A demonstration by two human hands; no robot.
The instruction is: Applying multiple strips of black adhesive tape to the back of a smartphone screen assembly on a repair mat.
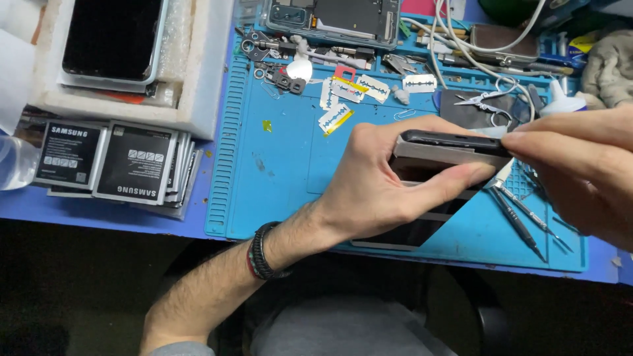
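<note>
My left hand (389,184) grips a dark smartphone (455,146) edge-on above the blue work mat (277,178), thumb underneath and fingers over the top. My right hand (580,175) comes in from the right, its fingertips pinching at the phone's right end, where a thin pale sliver shows. A black braided bracelet (260,252) sits on my left wrist. Under the phone a flat dark panel (422,227) lies on the mat, partly hidden by my left hand.
Several phone batteries (119,161) are stacked at left beside a white foam box (191,99) holding a dark screen. Razor blades (346,92), small parts, an opened phone (336,20), tweezers (484,99), screwdrivers (521,217), cables and a glue bottle (560,99) crowd the mat's far and right sides.
</note>
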